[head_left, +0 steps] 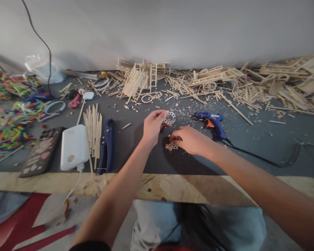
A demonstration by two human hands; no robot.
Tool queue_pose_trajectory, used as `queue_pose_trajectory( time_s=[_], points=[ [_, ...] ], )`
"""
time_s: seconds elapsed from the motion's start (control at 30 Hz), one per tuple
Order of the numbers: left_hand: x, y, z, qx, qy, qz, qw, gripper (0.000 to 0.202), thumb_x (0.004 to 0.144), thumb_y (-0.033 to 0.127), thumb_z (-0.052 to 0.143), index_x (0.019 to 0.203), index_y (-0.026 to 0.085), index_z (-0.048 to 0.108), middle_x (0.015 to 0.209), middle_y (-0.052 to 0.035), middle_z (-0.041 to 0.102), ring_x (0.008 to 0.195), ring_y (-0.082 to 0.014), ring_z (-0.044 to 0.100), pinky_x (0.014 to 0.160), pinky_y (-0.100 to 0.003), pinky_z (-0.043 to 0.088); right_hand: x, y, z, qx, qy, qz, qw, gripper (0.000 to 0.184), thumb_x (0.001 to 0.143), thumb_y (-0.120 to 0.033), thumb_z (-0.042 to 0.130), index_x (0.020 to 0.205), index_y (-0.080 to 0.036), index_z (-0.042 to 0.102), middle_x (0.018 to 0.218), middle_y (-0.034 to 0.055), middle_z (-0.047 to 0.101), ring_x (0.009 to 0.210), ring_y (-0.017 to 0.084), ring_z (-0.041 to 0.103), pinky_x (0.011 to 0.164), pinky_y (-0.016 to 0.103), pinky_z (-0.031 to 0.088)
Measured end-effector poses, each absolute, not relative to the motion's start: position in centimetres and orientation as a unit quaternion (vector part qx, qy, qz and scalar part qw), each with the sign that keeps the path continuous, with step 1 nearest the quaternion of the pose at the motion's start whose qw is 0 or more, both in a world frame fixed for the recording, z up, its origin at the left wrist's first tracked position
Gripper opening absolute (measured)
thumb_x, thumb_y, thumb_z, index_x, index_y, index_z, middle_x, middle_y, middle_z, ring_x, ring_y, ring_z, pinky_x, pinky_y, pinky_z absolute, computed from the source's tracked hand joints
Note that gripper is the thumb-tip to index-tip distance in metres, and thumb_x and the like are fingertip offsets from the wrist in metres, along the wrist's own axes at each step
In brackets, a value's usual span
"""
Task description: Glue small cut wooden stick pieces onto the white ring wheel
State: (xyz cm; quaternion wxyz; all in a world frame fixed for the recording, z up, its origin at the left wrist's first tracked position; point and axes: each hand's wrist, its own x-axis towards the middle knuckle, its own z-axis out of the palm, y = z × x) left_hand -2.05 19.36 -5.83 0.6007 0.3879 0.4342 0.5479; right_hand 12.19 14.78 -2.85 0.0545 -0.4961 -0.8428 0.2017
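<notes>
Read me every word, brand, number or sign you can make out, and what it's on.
No text is legible.
Blue glue gun: pale label, print too small to read.
White power bank: possible faint mark near the top, too blurred to read.

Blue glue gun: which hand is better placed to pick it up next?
Probably the right hand: it is nearer to the glue gun, although it is at the small pieces. The left hand holds the pale ring.
</notes>
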Motion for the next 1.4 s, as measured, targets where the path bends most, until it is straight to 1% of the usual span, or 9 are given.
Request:
queue_pose_trajectory(
  time_s=[0.13,0.3,0.43,0.53,0.67,0.87,1.1,1.27,1.4],
  points=[
    [-2.2,19.4,-5.9,0.395,0.437,0.544,0.598,0.016,0.074,0.029,0.069,0.082,0.017,0.065,0.073,-0.0016,0.064,0.066,-0.0123,0.061,0.056,-0.026,0.053,12.0,14.7,-2.8,-0.483,-0.854,0.19,0.048,0.021,0.084,-0.013,0.054,0.085,-0.022,0.072,0.079,0.0076,0.066,0.078,0.023,0.06,0.07,0.032,0.04],
    [-2.2,19.3,-5.8,0.398,0.439,0.539,0.599,0.017,0.073,0.031,0.07,0.083,0.017,0.067,0.073,-0.0016,0.064,0.066,-0.0122,0.06,0.056,-0.025,0.053,12.1,13.8,-2.4,-0.507,-0.823,0.238,0.095,0.021,0.086,-0.014,0.048,0.085,-0.019,0.068,0.083,0.0084,0.065,0.078,0.021,0.059,0.068,0.03,0.04],
    [-2.2,19.1,-5.6,0.402,0.433,0.531,0.608,0.017,0.072,0.031,0.071,0.082,0.017,0.067,0.073,-0.0019,0.065,0.067,-0.0124,0.06,0.055,-0.024,0.053,13.3,12.9,-1.8,-0.537,-0.759,0.324,0.175,0.015,0.085,-0.019,0.05,0.087,-0.02,0.064,0.084,0.0035,0.067,0.072,0.016,0.06,0.064,0.027,0.041],
    [-2.1,18.9,-5.5,0.417,0.423,0.52,0.614,0.017,0.072,0.031,0.071,0.081,0.017,0.068,0.07,-0.0016,0.064,0.066,-0.0125,0.06,0.054,-0.024,0.053,14.4,12.7,-2.0,-0.548,-0.697,0.383,0.259,0.011,0.085,-0.027,0.053,0.087,-0.021,0.063,0.08,0.001,0.067,0.069,0.015,0.061,0.063,0.026,0.043],
    [-2.0,18.6,-5.4,0.439,0.409,0.487,0.634,0.015,0.073,0.031,0.071,0.08,0.018,0.07,0.067,-0.001,0.064,0.062,-0.012,0.06,0.053,-0.024,0.053,15.4,13.0,-2.8,-0.56,-0.609,0.427,0.364,0.014,0.081,-0.033,0.06,0.085,-0.02,0.064,0.076,0.0016,0.067,0.067,0.015,0.061,0.063,0.028,0.046],
    [-1.9,18.0,-5.0,0.458,0.394,0.439,0.665,0.015,0.072,0.031,0.072,0.079,0.018,0.071,0.065,-0.0019,0.064,0.059,-0.0117,0.06,0.05,-0.023,0.052,15.8,13.5,-3.5,-0.553,-0.538,0.446,0.454,0.019,0.075,-0.034,0.069,0.087,-0.02,0.064,0.081,0.0027,0.069,0.072,0.016,0.064,0.068,0.03,0.051],
    [-1.8,17.7,-5.0,0.471,0.389,0.393,0.687,0.015,0.07,0.031,0.074,0.076,0.017,0.07,0.063,-0.0014,0.065,0.051,-0.0108,0.057,0.047,-0.024,0.051,15.9,13.6,-3.7,-0.554,-0.537,0.442,0.457,0.019,0.076,-0.034,0.068,0.088,-0.019,0.064,0.082,0.0029,0.068,0.074,0.016,0.064,0.071,0.031,0.052],
    [-1.8,17.7,-5.0,0.468,0.385,0.397,0.689,0.014,0.071,0.03,0.073,0.077,0.018,0.071,0.064,-0.0015,0.065,0.053,-0.0117,0.059,0.048,-0.025,0.052,16.2,13.4,-3.8,-0.553,-0.55,0.442,0.443,0.019,0.081,-0.034,0.063,0.094,-0.02,0.065,0.087,0.0031,0.068,0.077,0.016,0.064,0.073,0.031,0.051],
    [-1.8,17.7,-5.0,0.47,0.388,0.39,0.69,0.016,0.07,0.031,0.074,0.077,0.017,0.07,0.064,-0.0017,0.065,0.053,-0.0119,0.059,0.048,-0.025,0.052,16.1,13.3,-3.8,-0.555,-0.548,0.448,0.437,0.019,0.082,-0.035,0.062,0.093,-0.02,0.064,0.085,0.0029,0.068,0.076,0.016,0.064,0.072,0.031,0.051]
  ],
)
